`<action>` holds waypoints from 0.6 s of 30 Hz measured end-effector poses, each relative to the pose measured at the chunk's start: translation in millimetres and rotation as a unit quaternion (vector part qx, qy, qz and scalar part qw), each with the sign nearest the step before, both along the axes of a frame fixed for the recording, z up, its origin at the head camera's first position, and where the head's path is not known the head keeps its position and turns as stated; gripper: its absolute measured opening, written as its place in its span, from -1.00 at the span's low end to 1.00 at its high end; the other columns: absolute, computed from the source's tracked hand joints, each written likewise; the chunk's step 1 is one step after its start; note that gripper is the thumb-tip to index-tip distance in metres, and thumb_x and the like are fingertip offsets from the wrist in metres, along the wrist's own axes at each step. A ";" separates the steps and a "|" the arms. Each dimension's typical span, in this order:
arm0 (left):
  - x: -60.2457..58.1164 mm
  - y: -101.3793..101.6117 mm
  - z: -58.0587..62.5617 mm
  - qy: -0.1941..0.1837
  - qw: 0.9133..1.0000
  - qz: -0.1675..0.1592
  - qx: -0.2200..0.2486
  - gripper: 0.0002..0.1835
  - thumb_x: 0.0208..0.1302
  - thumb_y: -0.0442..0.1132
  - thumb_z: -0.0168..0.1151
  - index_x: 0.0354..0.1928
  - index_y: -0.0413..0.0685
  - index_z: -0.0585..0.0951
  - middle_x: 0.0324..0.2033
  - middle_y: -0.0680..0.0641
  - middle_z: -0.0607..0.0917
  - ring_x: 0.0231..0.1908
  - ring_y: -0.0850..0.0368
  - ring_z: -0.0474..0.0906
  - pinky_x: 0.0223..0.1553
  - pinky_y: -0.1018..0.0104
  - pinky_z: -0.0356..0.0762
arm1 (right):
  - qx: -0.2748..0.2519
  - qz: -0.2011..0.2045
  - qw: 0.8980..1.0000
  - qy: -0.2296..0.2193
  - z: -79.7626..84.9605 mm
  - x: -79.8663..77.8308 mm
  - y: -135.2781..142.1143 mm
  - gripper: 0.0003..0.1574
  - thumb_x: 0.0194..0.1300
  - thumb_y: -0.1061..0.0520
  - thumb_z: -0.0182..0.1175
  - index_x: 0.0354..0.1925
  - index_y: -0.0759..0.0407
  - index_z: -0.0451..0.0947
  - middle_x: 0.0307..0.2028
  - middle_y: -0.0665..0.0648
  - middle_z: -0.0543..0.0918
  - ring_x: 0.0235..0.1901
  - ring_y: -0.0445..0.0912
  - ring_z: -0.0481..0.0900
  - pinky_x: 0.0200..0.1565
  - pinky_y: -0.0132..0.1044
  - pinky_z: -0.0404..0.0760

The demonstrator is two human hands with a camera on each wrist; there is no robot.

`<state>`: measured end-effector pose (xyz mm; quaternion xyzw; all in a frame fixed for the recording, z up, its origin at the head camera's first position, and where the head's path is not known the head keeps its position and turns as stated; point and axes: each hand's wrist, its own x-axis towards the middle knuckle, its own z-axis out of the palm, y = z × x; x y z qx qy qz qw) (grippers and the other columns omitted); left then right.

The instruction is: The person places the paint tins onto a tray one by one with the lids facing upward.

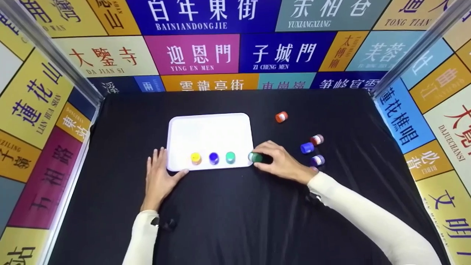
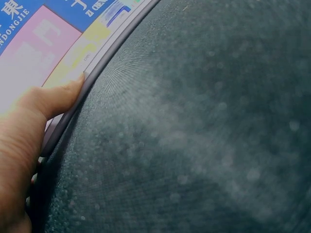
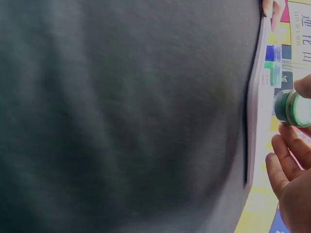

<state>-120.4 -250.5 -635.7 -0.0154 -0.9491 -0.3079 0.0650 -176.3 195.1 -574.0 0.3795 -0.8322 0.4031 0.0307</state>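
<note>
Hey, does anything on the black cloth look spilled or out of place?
No spill shows. The orange jar sits alone to the right of the white tray, apart from the other loose jars, so it looks stray.

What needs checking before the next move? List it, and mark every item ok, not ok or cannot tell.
1. Right hand has the dark green jar: ok, pinched between thumb and fingers.
2. Left hand at the white tray: ok, at its left end, thumb by the front edge.
3. Yellow jar, blue jar and light green jar in a row: ok, spaced along the tray's front.
4. Dark green jar resting on the tray: cannot tell; it is at the right edge.
5. Room around the right wrist: not ok; the purple jar lies close by.
</note>
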 end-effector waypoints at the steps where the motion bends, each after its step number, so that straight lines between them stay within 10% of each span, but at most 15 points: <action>1: -0.7 0.3 0.2 0.001 1.000 -0.001 -0.001 0.26 0.22 0.26 0.61 0.70 -0.34 0.21 0.70 -0.35 0.19 0.74 -0.31 -0.10 0.76 -0.13 -0.37 | 0.003 0.002 1.000 -0.001 1.9 -3.4 -2.4 -0.55 0.30 0.18 0.60 0.14 0.21 0.81 0.04 0.07 0.79 0.07 -0.02 0.67 0.17 -0.15 0.70; 18: 1.1 -0.4 -0.2 0.012 1.000 -0.001 0.000 0.25 0.21 0.25 0.61 0.68 -0.37 0.22 0.69 -0.36 0.21 0.73 -0.33 -0.07 0.75 -0.17 -0.34 | 0.040 0.009 0.999 -0.036 9.5 -50.1 -51.6 -0.56 0.34 0.13 0.55 0.15 0.23 0.81 -0.02 0.12 0.75 0.01 -0.02 0.69 0.13 -0.14 0.69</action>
